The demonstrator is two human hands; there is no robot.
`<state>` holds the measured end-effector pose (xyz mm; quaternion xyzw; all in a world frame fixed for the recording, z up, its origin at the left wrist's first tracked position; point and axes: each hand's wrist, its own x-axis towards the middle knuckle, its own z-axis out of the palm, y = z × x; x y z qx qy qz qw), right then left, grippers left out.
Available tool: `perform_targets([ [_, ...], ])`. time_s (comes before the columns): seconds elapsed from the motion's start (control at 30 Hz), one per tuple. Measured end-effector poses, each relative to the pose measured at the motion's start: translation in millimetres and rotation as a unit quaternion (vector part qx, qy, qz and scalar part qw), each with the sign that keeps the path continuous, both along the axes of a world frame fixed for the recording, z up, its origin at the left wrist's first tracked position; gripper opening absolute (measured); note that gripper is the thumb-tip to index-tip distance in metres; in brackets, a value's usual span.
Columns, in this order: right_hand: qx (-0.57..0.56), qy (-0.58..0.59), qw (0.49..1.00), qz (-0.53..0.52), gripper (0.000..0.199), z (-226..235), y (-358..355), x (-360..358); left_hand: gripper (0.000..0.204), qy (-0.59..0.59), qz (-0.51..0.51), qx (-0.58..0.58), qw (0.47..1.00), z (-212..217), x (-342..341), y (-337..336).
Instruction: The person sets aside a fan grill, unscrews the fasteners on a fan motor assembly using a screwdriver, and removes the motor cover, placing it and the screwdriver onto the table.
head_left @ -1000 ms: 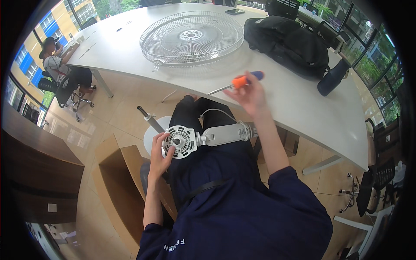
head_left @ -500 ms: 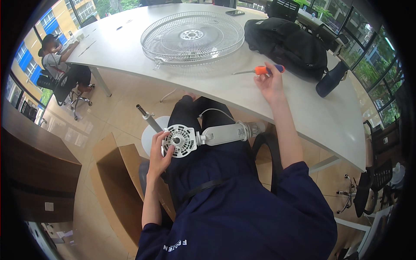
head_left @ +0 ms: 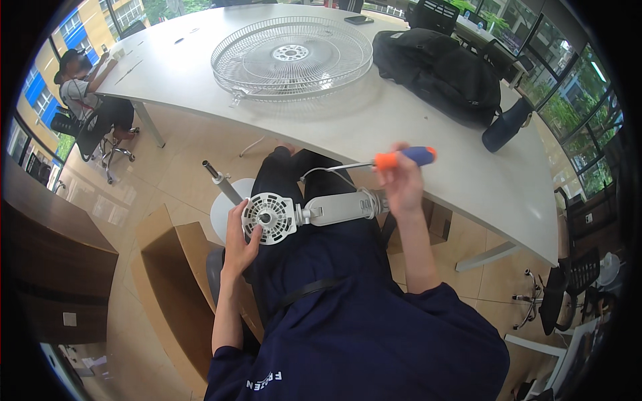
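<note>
In the head view, the right hand (head_left: pixel 403 184) is pinching the screwdriver (head_left: pixel 383 161) by its handle — the tool is coming back from over the surface (head_left: pixel 461 167), its tip now pointing left past the front edge, above the lap (head_left: pixel 319 194). That is putting it closer to the fan motor (head_left: pixel 277 230), though not touching. The motor is lying on the lap, off that edge; the left hand (head_left: pixel 239 240) is keeping its grip there — thumb pressing the face, fingers holding the rim.
</note>
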<state>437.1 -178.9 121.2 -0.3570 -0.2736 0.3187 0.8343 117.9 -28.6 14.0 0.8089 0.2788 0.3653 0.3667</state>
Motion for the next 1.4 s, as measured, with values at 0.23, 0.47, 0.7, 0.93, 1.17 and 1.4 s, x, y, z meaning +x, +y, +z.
perform_targets([
  [0.23, -0.027, -0.102, 0.991, 0.082, 0.016, 12, 37, -68, 0.063, -0.010, -0.001, 0.000, 1.000, -1, -2, 1],
  [0.47, -0.045, -0.430, 0.901, -0.022, 0.021, -10, 72, -110, 0.064, -0.003, -0.004, -0.008, 1.000, 6, -5, 1],
  [0.7, -0.082, -0.504, 0.858, 0.044, 0.024, -12, 93, -128, 0.067, -0.009, -0.012, 0.005, 1.000, 12, -9, 3],
  [0.93, -0.041, -0.531, 0.846, 0.016, 0.022, -21, 93, -135, 0.073, 0.014, -0.025, -0.025, 0.999, 12, -11, 5],
  [1.17, -0.046, -0.575, 0.817, 0.014, 0.023, -23, 100, -137, 0.067, -0.013, -0.014, 0.008, 1.000, 13, -8, 3],
  [1.4, 0.006, -0.628, 0.778, 0.005, 0.025, -21, 108, -141, 0.067, -0.015, -0.020, 0.008, 1.000, 10, -8, 6],
])
